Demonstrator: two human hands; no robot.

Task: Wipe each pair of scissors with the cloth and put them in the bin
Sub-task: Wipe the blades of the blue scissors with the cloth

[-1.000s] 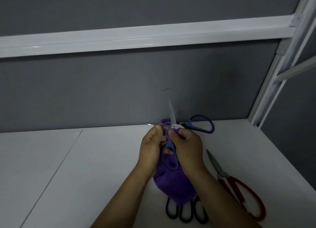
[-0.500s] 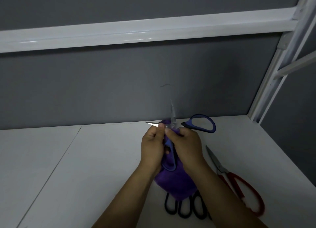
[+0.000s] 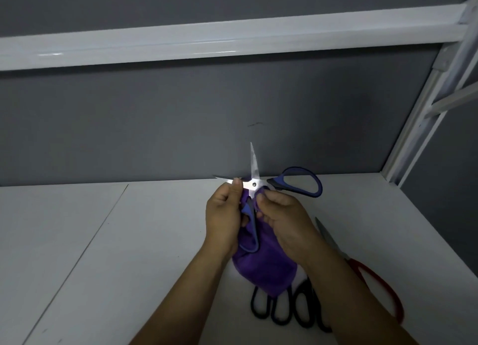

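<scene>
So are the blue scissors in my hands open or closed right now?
Open. The blue-handled scissors are spread wide: one blade points up, the other left, and the two handle loops sit far apart.

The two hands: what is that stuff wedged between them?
The head view shows the purple cloth and one handle loop of the open blue scissors between the left hand and the right hand.

The white bench (image 3: 129,241) in front of me has a seam (image 3: 90,241) running from its far edge towards the near left. Near its right edge lie red-handled scissors (image 3: 362,267), blades pointing to the far edge. Just beside them, nearer me, lie black-handled scissors (image 3: 271,313), partly hidden.
</scene>
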